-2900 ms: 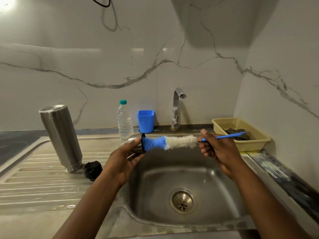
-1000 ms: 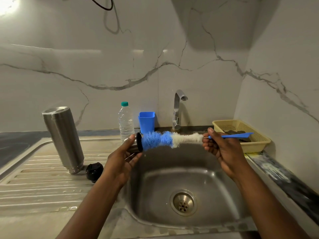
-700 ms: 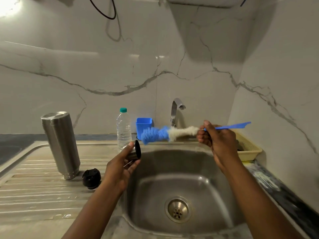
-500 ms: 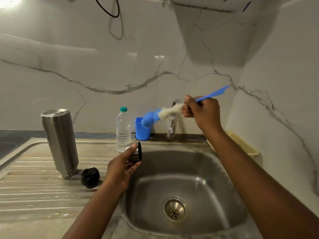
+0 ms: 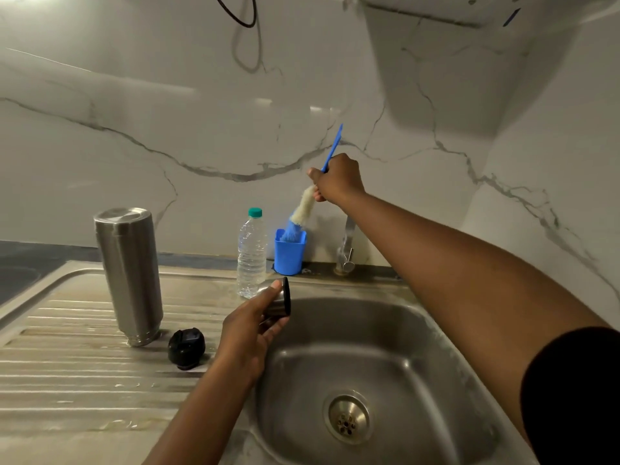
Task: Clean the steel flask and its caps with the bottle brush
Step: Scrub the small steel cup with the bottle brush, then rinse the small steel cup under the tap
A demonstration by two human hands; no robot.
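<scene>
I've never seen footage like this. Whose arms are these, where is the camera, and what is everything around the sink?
No machine here: a person wears one camera on the head, looking down at their own hands. The right hand holds a bottle brush by its blue handle, bristle tip dipped into a blue cup. The left hand holds a small steel cap above the edge of the sink. On the draining board stand the steel flask and a black cap. A water bottle and the tap sit behind.

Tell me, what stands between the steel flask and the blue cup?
A clear plastic water bottle with a green cap stands there, as the head view shows.
</scene>
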